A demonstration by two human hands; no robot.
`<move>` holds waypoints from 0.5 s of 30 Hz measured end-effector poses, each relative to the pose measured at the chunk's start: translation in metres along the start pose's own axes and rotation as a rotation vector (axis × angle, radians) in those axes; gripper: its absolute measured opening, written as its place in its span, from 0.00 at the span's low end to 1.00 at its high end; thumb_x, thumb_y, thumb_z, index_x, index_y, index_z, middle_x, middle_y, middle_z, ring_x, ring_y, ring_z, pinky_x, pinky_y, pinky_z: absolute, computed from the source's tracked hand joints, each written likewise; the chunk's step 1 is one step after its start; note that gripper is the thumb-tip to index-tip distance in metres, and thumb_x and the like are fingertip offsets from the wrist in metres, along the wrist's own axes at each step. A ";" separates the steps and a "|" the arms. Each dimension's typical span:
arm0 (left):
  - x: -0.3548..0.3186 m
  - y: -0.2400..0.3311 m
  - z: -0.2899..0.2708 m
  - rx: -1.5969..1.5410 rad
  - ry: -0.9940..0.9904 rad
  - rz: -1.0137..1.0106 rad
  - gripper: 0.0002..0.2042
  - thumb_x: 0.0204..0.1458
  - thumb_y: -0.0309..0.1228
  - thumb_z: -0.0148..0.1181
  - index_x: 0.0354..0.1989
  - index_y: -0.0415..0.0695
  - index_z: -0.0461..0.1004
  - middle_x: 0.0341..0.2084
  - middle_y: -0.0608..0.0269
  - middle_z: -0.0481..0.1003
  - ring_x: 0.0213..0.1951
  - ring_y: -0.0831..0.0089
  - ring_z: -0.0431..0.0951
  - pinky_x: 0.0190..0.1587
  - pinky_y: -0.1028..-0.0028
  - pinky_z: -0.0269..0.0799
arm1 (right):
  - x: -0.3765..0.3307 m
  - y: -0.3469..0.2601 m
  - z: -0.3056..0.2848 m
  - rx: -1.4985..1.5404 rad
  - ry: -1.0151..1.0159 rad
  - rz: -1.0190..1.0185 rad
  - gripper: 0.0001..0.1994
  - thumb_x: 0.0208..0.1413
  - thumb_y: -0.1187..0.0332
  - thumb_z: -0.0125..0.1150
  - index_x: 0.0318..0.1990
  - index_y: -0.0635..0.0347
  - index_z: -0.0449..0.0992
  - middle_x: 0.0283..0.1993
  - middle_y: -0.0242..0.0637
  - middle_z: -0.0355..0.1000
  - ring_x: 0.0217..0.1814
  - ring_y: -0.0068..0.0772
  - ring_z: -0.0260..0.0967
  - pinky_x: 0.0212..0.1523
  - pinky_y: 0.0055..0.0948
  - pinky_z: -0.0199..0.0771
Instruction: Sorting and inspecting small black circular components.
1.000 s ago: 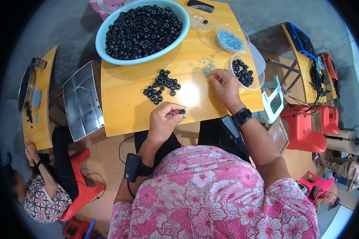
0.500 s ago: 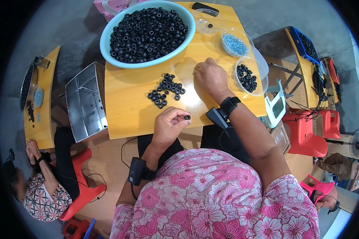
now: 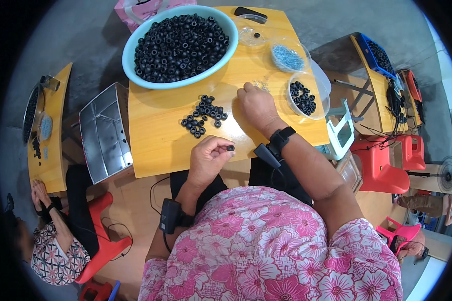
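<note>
Small black rubber ring [image 3: 230, 148] between left-hand fingertips [image 3: 221, 149]

right hand [image 3: 256, 106] fingertips hidden, tiny bits under them at 12 o'clock too small to tell, pink bag [image 3: 135, 7] cut off at 11 o'clock, co-worker [image 3: 45, 236] partly cut at 8 o'clock

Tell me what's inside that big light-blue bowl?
The light-blue bowl is heaped with small black rings. Anything beneath the top layer, and the bowl's bottom, is covered.

Grey concrete floor [image 3: 336, 30], yellow wooden tables [image 3: 155, 140], red plastic stools [image 3: 381, 165], a folded metal tray [image 3: 103, 130].
</note>
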State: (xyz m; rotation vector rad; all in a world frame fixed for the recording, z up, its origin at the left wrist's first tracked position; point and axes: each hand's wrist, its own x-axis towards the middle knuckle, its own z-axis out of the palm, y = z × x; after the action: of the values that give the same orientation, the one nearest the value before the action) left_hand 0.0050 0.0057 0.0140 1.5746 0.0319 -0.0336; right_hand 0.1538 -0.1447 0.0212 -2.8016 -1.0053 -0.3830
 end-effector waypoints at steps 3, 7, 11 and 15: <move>0.000 -0.007 0.000 -0.001 0.000 -0.012 0.08 0.46 0.17 0.62 0.36 0.37 0.77 0.30 0.70 0.70 0.31 0.85 0.70 0.36 0.84 0.68 | -0.010 -0.004 -0.002 -0.022 -0.024 -0.074 0.03 0.46 0.70 0.56 0.28 0.59 0.72 0.29 0.40 0.68 0.31 0.39 0.74 0.31 0.34 0.76; -0.001 -0.011 -0.001 -0.024 0.010 0.002 0.09 0.49 0.19 0.62 0.39 0.37 0.76 0.30 0.71 0.72 0.32 0.85 0.70 0.37 0.84 0.69 | -0.023 -0.006 -0.005 -0.007 -0.072 -0.064 0.04 0.45 0.70 0.56 0.28 0.59 0.72 0.29 0.40 0.68 0.29 0.40 0.74 0.31 0.35 0.77; 0.000 -0.014 -0.002 0.017 0.022 -0.001 0.08 0.51 0.20 0.60 0.40 0.36 0.76 0.29 0.72 0.72 0.32 0.86 0.70 0.37 0.84 0.69 | -0.029 -0.001 -0.010 0.166 -0.055 -0.047 0.03 0.47 0.71 0.56 0.27 0.61 0.72 0.27 0.42 0.69 0.29 0.41 0.74 0.31 0.33 0.75; -0.001 -0.012 -0.004 -0.007 0.037 -0.029 0.08 0.52 0.21 0.59 0.41 0.36 0.76 0.28 0.73 0.72 0.31 0.86 0.70 0.36 0.84 0.69 | -0.039 -0.002 -0.013 0.824 -0.093 0.158 0.03 0.50 0.74 0.59 0.32 0.63 0.74 0.26 0.38 0.72 0.28 0.29 0.72 0.30 0.24 0.71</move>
State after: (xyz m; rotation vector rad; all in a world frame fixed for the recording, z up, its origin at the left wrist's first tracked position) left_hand 0.0038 0.0095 0.0016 1.5672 0.0839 -0.0274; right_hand 0.1209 -0.1696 0.0223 -2.1269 -0.7167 0.1614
